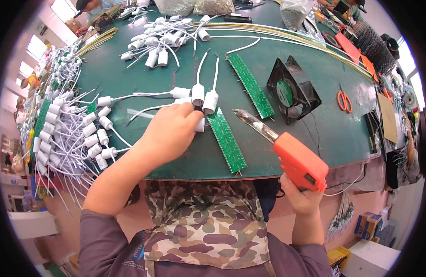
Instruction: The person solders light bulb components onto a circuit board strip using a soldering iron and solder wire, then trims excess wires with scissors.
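Two hands, one soldering gun and two green circuit boards at a dark green tabletop.
The right hand (300, 196) has its fingers wrapped around the one orange soldering gun (301, 159), whose metal tip hangs between the two boards. The left hand (170, 131) bends its fingers in at the top end of the near circuit board (228, 142), among at least four white cylinders (210, 102); its fingertips are partly hidden, so I cannot tell which piece they grip. The far circuit board (251, 86) lies to the right, with one black fan (294, 90) beside it and one pair of scissors (344, 101) beyond, on the tabletop (277, 159). Two big heaps of wired cylinders, one left (49, 134) and one at the back (153, 41), are too tangled to count.
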Demonstrator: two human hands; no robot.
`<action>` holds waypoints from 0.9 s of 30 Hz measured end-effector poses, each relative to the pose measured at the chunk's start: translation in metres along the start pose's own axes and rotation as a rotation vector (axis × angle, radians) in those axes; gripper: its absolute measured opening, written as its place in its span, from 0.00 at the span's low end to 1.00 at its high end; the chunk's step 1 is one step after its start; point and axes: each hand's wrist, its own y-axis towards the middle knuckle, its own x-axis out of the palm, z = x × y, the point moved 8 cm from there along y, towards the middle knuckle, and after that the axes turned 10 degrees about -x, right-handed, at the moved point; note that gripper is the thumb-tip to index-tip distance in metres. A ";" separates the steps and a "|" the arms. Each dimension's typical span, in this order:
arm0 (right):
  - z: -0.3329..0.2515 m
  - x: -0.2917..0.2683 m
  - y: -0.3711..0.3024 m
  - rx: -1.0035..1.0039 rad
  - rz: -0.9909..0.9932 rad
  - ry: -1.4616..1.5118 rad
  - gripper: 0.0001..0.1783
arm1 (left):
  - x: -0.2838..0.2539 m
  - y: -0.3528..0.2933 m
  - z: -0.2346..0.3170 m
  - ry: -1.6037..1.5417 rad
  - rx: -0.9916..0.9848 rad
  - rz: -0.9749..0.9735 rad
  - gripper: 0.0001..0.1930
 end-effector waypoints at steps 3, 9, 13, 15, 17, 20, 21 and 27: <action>0.001 -0.008 -0.007 0.057 0.064 0.054 0.25 | -0.011 0.000 0.029 0.226 0.202 0.082 0.12; -0.007 -0.020 -0.009 0.064 0.254 0.062 0.24 | -0.005 0.010 0.060 0.191 0.572 0.141 0.09; -0.001 -0.032 -0.016 0.046 0.295 -0.012 0.25 | 0.009 0.032 0.046 -0.035 0.651 0.048 0.11; 0.001 -0.032 -0.015 0.056 0.313 -0.006 0.25 | 0.020 0.045 0.033 -0.178 0.595 -0.037 0.11; -0.002 -0.032 -0.013 0.061 0.342 -0.006 0.25 | 0.020 0.052 0.027 -0.332 0.551 -0.129 0.09; 0.002 -0.032 -0.014 0.072 0.317 -0.007 0.25 | 0.019 0.055 0.018 -0.269 0.508 -0.135 0.10; 0.002 -0.031 -0.014 0.068 0.316 -0.004 0.25 | 0.016 0.056 0.016 -0.265 0.505 -0.133 0.10; -0.011 -0.026 -0.008 0.042 0.300 0.046 0.25 | -0.024 0.083 -0.031 -0.486 0.255 0.069 0.14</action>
